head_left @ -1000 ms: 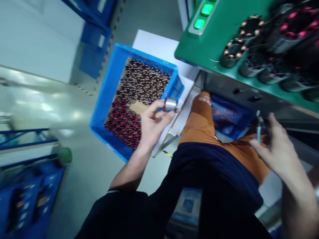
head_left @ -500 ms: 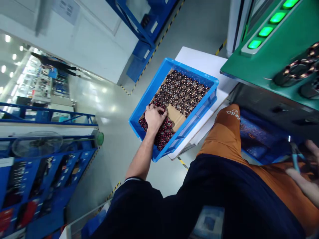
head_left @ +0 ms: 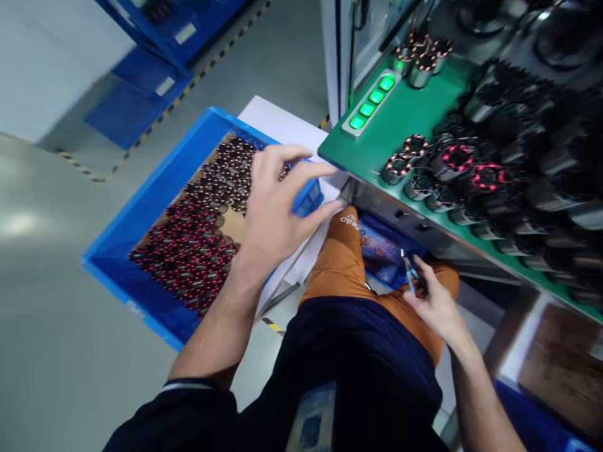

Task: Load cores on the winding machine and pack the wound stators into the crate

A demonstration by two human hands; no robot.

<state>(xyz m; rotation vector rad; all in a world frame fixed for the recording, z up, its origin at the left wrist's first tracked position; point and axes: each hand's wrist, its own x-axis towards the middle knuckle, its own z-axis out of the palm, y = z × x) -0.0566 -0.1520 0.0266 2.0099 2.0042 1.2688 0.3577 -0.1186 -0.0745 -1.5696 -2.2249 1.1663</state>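
My left hand is in the air between the blue crate and the green bench, fingers apart and holding nothing. Below and left of it, the blue crate holds many small wire-wound motor cores, some copper-tipped and some red-tipped. Low over my right thigh, my right hand grips a pair of blue-handled pliers, jaws pointing up and away from me. On the green bench top stand more wound cores, including copper-tipped ones and red-tipped ones.
Lit green buttons sit in a strip on the bench. Under the bench is a blue bin with copper-coloured scraps. A white stand supports the crate. Blue racking stands at the upper left, beside striped floor tape.
My left hand has left the cores in the crate and moved right and up towards the bench. The view has turned right, bringing my right hand and more of the bench into sight.
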